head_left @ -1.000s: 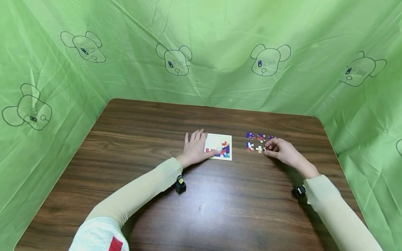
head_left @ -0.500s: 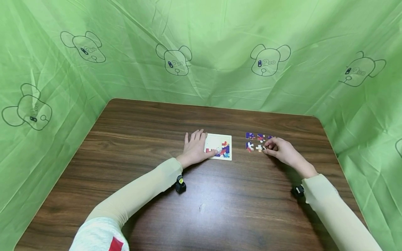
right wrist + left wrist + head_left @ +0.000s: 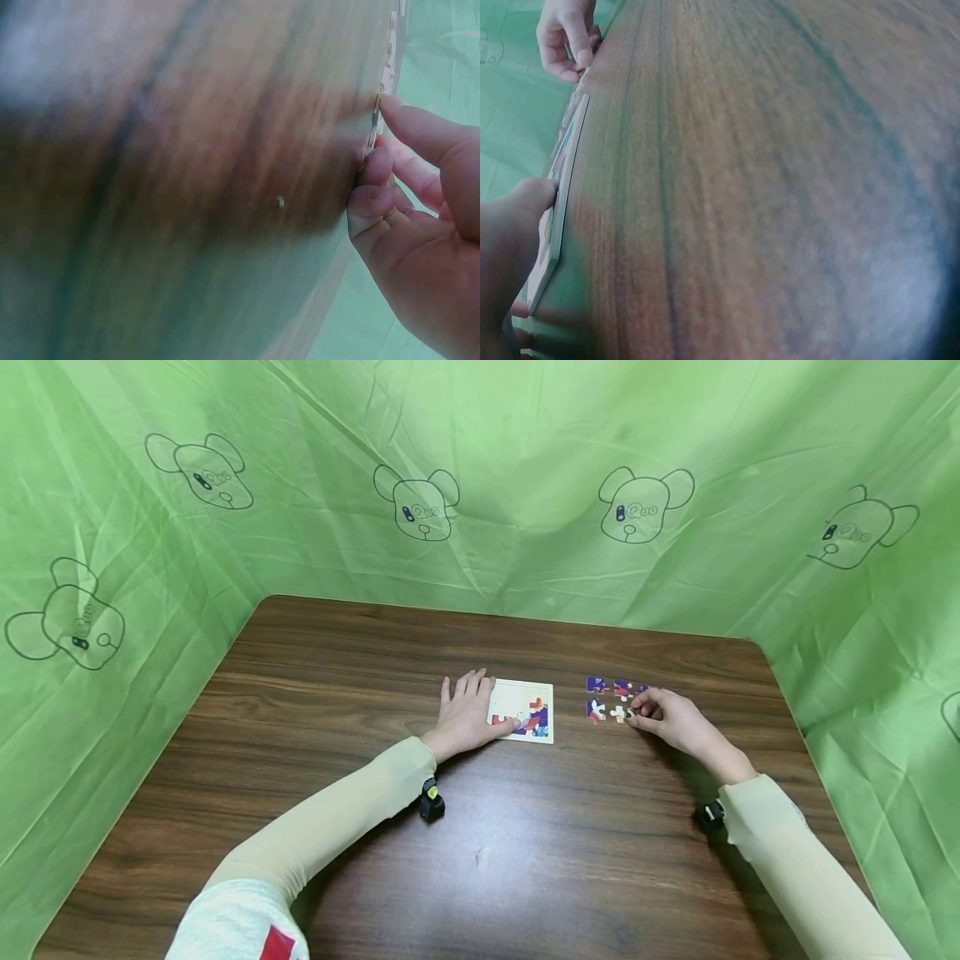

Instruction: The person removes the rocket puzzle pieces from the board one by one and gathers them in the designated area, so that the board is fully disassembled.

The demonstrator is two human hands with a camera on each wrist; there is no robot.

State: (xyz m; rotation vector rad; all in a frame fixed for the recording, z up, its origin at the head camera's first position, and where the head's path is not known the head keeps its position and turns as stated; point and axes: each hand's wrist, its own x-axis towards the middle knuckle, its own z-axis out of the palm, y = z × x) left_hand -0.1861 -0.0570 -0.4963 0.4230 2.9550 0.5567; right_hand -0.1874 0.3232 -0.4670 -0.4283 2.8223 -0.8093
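My left hand (image 3: 471, 714) rests flat on the left side of a small pale puzzle board (image 3: 513, 694), fingers spread and thumb lying across its lower part. Colourful pieces (image 3: 541, 720) fill the board's lower and right areas; the rest shows bare. To the right, my right hand (image 3: 678, 722) pinches a puzzle piece (image 3: 631, 714) between thumb and fingers at table level, largely covered by the fingertips. Beside it lie loose puzzle pieces, among them a purple one (image 3: 596, 684) and a white-and-red one (image 3: 596, 711). In the right wrist view, the thumb (image 3: 416, 127) touches the pieces edge-on.
The brown wooden table (image 3: 480, 860) extends around board and pieces. Green cloth (image 3: 525, 560) with bear-head drawings hangs behind its far edge and along both sides. Each wrist wears a small black camera, the left one (image 3: 431, 802) near the sleeve's cuff.
My right hand and wrist have shifted very slightly left, still at the loose pieces with the pinched piece. The left hand and the board have stayed in place.
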